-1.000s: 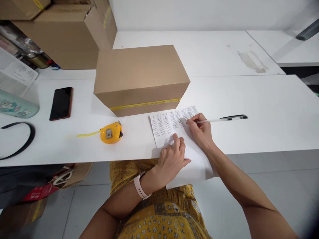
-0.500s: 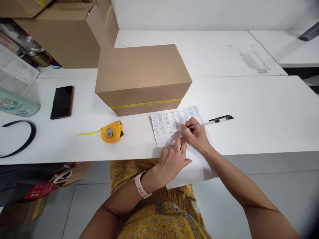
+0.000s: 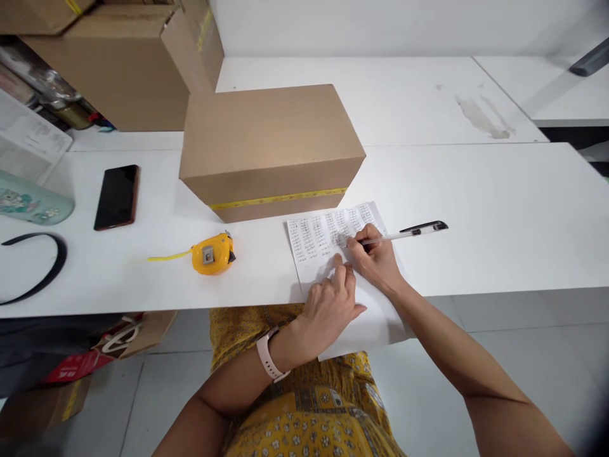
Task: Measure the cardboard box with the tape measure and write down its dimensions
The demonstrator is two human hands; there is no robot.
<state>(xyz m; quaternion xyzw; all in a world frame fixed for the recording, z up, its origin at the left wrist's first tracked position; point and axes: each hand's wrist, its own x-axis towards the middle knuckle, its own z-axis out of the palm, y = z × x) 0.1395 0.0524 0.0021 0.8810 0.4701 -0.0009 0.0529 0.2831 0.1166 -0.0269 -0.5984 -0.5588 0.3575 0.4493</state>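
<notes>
**Pen on the written sheet at the desk's near edge**

Fingers of the right hand are pinched around a clear ballpoint pen with a black cap, its tip resting on a white sheet of paper covered in columns of small handwriting. The pen's capped end slants away toward the right edge of the desk. The left hand, with a pale pink watch on its wrist, lies flat on the same sheet just beside the right hand, its grip spread loosely and the fingertips pressing the paper down. The sheet sits at the near edge of the white desk, its lower part hanging over that edge above the person's lap.

Just behind the sheet stands a closed brown cardboard box with a yellow strip along its front. Left of the sheet, near the same front edge, lies a yellow tape measure with a short length of tape pulled out. Farther left lies a black smartphone, face up, and at the left edge a pale green bottle on its side.
</notes>
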